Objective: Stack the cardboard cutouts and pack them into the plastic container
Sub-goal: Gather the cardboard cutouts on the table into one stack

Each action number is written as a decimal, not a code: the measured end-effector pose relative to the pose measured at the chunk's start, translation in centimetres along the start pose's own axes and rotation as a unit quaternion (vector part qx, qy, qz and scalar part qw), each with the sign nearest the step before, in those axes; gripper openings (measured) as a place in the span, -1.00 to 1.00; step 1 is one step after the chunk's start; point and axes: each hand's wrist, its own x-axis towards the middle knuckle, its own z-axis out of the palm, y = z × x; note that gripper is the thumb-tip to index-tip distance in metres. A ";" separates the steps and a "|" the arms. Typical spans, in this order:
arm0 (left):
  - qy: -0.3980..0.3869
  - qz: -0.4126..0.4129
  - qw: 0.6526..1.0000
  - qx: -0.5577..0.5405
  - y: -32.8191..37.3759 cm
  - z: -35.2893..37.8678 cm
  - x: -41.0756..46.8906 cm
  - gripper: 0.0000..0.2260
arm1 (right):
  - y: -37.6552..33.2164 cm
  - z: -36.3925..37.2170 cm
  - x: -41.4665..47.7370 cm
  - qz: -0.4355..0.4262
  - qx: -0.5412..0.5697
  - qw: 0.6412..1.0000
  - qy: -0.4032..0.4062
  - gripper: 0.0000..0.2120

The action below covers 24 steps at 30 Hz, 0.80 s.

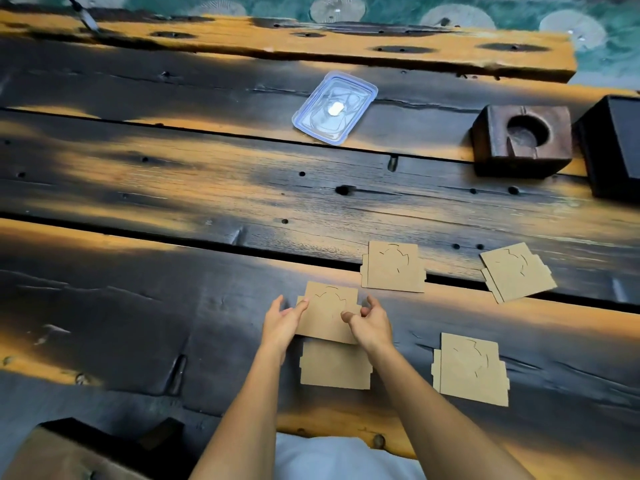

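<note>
**One card up, four on the table, container not yet touched**

Both hands are at work at the near middle of the dark, scorched wooden plank table [138, 188]. The left hand [282, 320] has its thumb on top of the left edge of a tan, squarish cardboard cutout [329, 313], fingers loosely spread. The right hand [372, 325] pinches the card's right edge with curled fingers. Between them the card hangs partly over a second tan cutout [334, 367] lying flat, just nearer the person. Whether the two cards touch, I cannot tell. It reads to me as the very first pairing of the stack.

Three more lie loose and well apart. A third tan cutout [393, 266] sits just beyond the hands, a fourth tan cutout [517, 271] is tilted off to the far right, and a fifth tan cutout [471, 368] lies near right.

The clear rectangular plastic container with a blue rim [334, 107] waits far across the table, its lid apparently on and no cardboard in it. So it is early days: gathering, opening and packing all remain.

Right of the container stand a dark wooden block with a round hollow [523, 140] and a black box [616, 147].
</note>
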 end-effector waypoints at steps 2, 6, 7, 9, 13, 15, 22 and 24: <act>0.002 -0.001 1.000 -0.008 -0.8 0.5 -1.2 -0.24 | 1.1 -0.9 -0.6 0.001 -0.001 1.000 0.000 -0.22; 0.010 -0.004 1.000 -0.019 -2.8 1.4 -3.5 -0.29 | 3.4 -2.2 -1.9 0.003 0.008 1.000 -0.017 -0.21; 0.014 -0.007 1.000 -0.021 -3.4 1.5 -4.1 -0.30 | 4.0 -2.6 -2.2 0.009 0.014 1.000 -0.024 -0.21; 0.025 -0.016 0.999 -0.023 -4.5 1.6 -5.2 -0.33 | 5.2 -3.1 -2.8 0.019 0.031 0.999 -0.036 -0.21; 0.038 -0.028 0.999 -0.010 -6.5 1.7 -6.9 -0.40 | 6.7 -3.8 -3.7 0.024 0.019 0.998 -0.052 -0.19; 0.038 -0.031 0.999 -0.005 -7.2 1.8 -7.4 -0.42 | 7.2 -3.7 -4.0 0.022 0.013 0.998 -0.062 -0.18; 0.024 0.018 0.991 0.132 -8.6 1.3 -6.9 -0.43 | 7.4 -3.1 -4.5 -0.048 -0.104 0.990 -0.081 -0.22; 0.010 0.084 0.970 0.228 -8.8 0.5 -6.2 -0.36 | 7.6 -3.6 -4.7 -0.134 -0.253 0.956 -0.071 -0.26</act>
